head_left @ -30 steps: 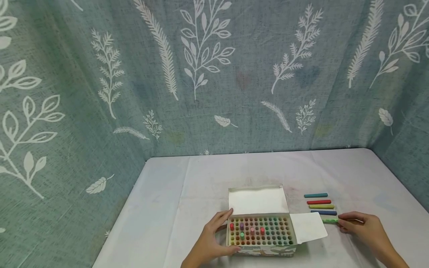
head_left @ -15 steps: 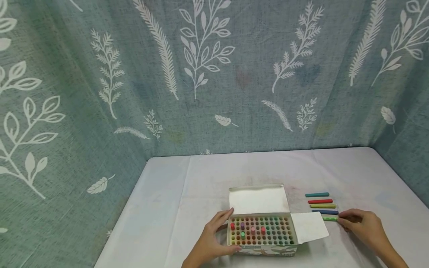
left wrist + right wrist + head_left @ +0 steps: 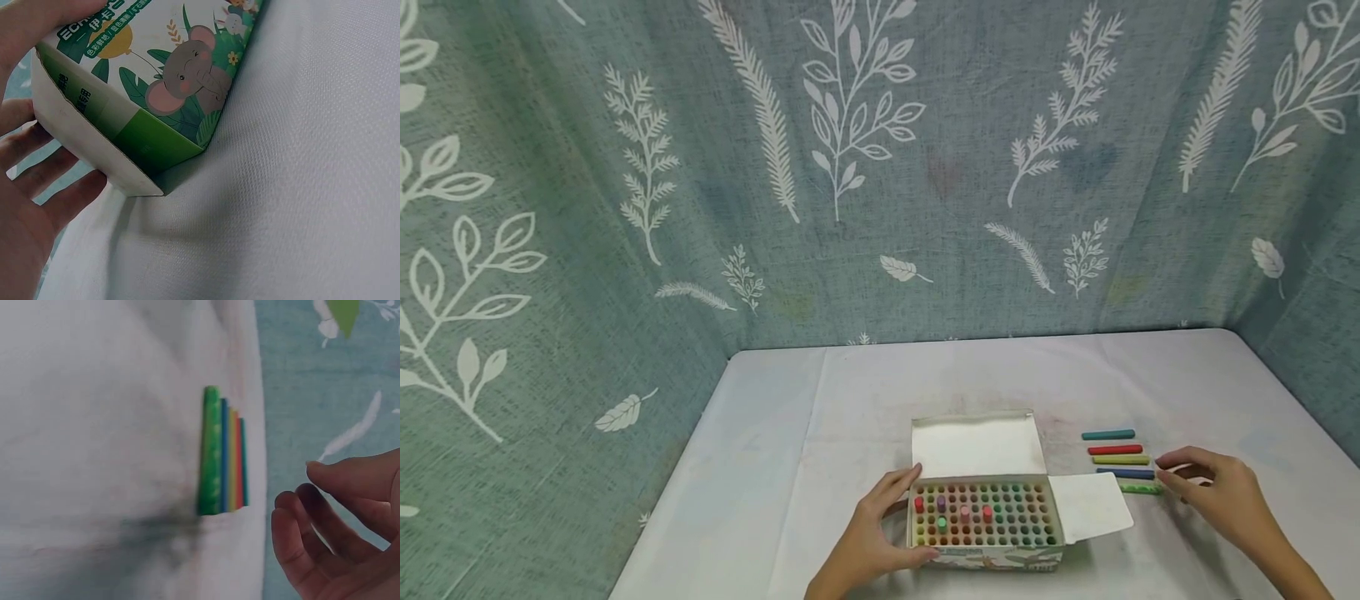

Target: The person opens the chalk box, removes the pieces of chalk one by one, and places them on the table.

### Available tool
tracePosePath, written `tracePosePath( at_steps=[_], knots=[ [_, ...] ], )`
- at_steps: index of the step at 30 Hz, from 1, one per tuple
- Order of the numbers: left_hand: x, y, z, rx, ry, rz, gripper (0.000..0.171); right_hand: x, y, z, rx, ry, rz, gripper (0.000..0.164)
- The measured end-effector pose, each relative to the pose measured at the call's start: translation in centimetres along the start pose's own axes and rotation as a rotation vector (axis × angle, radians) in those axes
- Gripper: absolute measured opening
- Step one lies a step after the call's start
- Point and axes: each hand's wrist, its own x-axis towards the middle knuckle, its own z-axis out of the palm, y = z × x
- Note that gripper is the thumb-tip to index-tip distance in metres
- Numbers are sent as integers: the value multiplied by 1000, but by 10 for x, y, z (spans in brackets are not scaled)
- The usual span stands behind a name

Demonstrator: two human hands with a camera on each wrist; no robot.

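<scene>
Leaf-printed cloth (image 3: 955,287) hangs at twelve o'clock behind a pale, faintly smudged tabletop (image 3: 842,400) and down both sides of it. As the person faces it, the green stick (image 3: 1138,489) lies flat at about nine o'clock from the right hand (image 3: 1221,490), its long axis running nine to three, so one end points toward that hand. This is much the nearer hand; it holds nothing, thumb and fingers parted, the tips just beyond the three o'clock ends of the green stick and the blue stick (image 3: 1126,473). From the blue stick toward twelve, roughly parallel, come the yellow stick (image 3: 1121,460), red stick (image 3: 1115,450) and teal stick (image 3: 1108,435).

Well apart, the left hand (image 3: 872,533) grips the nine o'clock end of the box (image 3: 1000,559) between thumb and fingers. Its lid (image 3: 977,447) stands raised toward twelve; its side flap (image 3: 1088,510) spreads toward three, reaching the green stick's nine o'clock end. Several upright sticks (image 3: 942,525) stand in its holes.
</scene>
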Motion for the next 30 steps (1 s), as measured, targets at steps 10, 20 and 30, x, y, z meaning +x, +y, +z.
tracePosePath(
  at_steps=[10,20,30],
  knots=[
    [0,0,0,-18,-4,-30,86,-3,-40,-13,43,52,-150,12],
    [-1,-2,1,-27,-6,-53,87,-7,-73,-15,92,58,-323,17],
    [-1,2,0,-6,2,-32,86,-12,-97,-11,194,16,-488,31]
  ],
)
